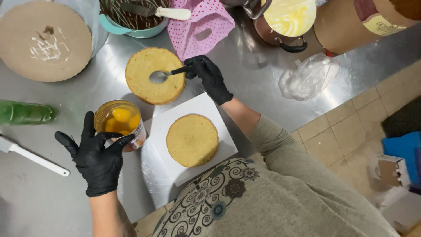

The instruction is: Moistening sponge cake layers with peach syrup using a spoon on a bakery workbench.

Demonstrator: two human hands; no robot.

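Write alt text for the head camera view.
A black-gloved right hand holds a spoon over a round sponge cake layer while the left hand grips an open can of peach halves. A second layer sits on a white board.

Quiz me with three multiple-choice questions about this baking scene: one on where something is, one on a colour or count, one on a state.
1. Where is the spoon's bowl?
A. Over the sponge round lying bare on the steel table
B. Inside the can
C. On the floor

2. How many plain sponge rounds show?
A. One
B. Two
C. Four

3. What state is the can in?
A. Sealed
B. Open, peach halves inside
C. Tipped over

Answers:
1 A: the right hand holds the spoon over the far sponge round.
2 B: a second sponge round lies on the white board.
3 B: the left hand has its grip on the upright can.
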